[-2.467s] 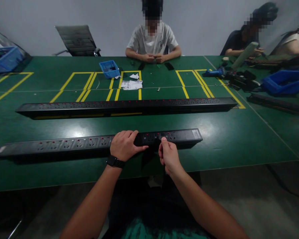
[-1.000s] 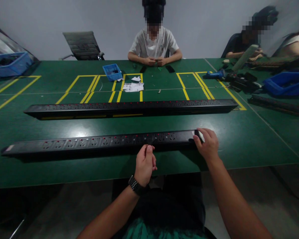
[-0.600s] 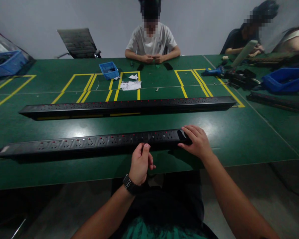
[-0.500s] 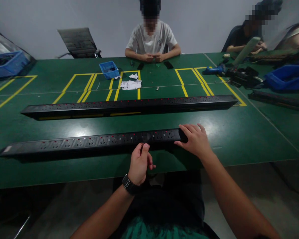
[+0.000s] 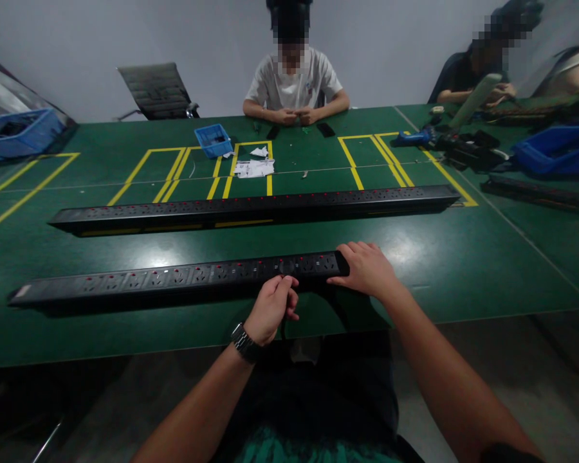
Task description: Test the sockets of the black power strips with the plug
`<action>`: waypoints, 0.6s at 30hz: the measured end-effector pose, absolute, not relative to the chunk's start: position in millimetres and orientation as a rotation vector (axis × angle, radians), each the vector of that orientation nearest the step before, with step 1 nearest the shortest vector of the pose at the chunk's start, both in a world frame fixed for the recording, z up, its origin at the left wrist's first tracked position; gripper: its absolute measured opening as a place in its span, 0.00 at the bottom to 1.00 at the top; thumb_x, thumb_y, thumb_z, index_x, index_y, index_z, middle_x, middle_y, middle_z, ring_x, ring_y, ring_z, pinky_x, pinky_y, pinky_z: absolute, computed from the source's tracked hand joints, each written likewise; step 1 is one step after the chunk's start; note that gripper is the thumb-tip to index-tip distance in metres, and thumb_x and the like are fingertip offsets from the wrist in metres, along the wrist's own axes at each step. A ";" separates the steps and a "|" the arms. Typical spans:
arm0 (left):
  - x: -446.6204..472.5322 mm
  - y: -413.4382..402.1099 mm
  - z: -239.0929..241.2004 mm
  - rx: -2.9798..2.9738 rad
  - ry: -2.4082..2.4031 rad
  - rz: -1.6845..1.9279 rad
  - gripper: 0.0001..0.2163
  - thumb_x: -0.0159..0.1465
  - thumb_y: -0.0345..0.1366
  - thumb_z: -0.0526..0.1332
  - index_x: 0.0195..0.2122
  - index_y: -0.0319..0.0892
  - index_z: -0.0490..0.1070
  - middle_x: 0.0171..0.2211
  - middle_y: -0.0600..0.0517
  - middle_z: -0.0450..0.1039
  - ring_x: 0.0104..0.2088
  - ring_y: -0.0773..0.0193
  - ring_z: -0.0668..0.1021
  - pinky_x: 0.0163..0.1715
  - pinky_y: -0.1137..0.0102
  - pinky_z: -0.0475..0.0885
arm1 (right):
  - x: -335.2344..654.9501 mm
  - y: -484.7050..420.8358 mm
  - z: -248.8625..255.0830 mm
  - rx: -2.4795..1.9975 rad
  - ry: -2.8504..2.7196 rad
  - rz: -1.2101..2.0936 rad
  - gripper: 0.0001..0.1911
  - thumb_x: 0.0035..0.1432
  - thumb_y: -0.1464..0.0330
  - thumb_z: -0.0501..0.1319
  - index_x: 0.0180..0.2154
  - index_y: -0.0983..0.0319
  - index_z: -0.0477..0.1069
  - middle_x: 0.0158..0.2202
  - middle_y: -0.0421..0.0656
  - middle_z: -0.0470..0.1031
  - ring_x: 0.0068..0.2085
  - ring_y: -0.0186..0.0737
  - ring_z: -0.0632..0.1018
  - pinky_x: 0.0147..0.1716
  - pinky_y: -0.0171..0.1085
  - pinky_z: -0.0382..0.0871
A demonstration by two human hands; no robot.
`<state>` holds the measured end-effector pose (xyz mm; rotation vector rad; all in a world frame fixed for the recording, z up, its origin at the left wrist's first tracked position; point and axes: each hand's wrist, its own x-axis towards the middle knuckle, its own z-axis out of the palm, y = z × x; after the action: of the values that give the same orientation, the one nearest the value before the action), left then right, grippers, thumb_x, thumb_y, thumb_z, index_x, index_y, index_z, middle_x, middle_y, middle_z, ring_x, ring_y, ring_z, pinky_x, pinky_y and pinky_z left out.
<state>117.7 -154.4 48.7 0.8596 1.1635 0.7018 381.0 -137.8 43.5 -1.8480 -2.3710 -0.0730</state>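
A long black power strip (image 5: pixel 174 280) with a row of sockets lies along the near edge of the green table (image 5: pixel 463 270). My right hand (image 5: pixel 367 270) rests over its right end, fingers curled onto the top. My left hand (image 5: pixel 273 305), with a wristwatch, is closed at the strip's front edge near the middle, its fingers pinched on something I cannot make out. A dark cord seems to hang just below that hand. A second, longer black power strip (image 5: pixel 251 209) lies parallel farther back.
Across the table sits a person (image 5: pixel 294 87) with hands together, beside a small blue tray (image 5: pixel 213 139) and white papers (image 5: pixel 253 168). At right are other people, a blue bin (image 5: pixel 554 151), tools and another strip (image 5: pixel 535 193). A blue crate (image 5: pixel 17 132) and an office chair (image 5: pixel 157 90) stand at left.
My right hand left the strip's middle, reached its right end and slid a little left along it. My left hand came off the strip's top and closed at its front edge.
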 end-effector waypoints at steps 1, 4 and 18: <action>118.1 -153.7 47.0 0.894 1.164 0.694 0.22 0.64 0.58 0.61 0.41 0.42 0.69 0.20 0.59 0.65 0.17 0.72 0.65 0.18 0.74 0.70 | 380.9 -138.3 43.5 -1.847 -2.367 -0.072 0.34 0.50 0.40 0.69 0.48 0.58 0.72 0.44 0.51 0.80 0.46 0.59 0.77 0.45 0.51 0.64; 121.9 -155.6 39.7 0.898 1.168 0.691 0.24 0.65 0.61 0.58 0.36 0.42 0.66 0.18 0.61 0.58 0.16 0.74 0.59 0.15 0.79 0.58 | 381.0 -139.1 44.3 -1.849 -2.349 -0.052 0.34 0.50 0.41 0.70 0.48 0.58 0.72 0.44 0.50 0.80 0.46 0.59 0.77 0.46 0.51 0.64; 124.7 -158.1 34.7 0.791 1.161 0.751 0.27 0.62 0.66 0.59 0.33 0.44 0.62 0.18 0.62 0.54 0.15 0.76 0.53 0.14 0.80 0.44 | 381.9 -138.7 42.8 -1.840 -2.342 -0.066 0.33 0.49 0.41 0.70 0.47 0.57 0.72 0.44 0.50 0.80 0.45 0.59 0.78 0.44 0.51 0.64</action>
<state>124.7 -158.1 34.7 0.7907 1.1610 0.7508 381.9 -138.7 42.8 -1.8397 -2.3420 -0.0655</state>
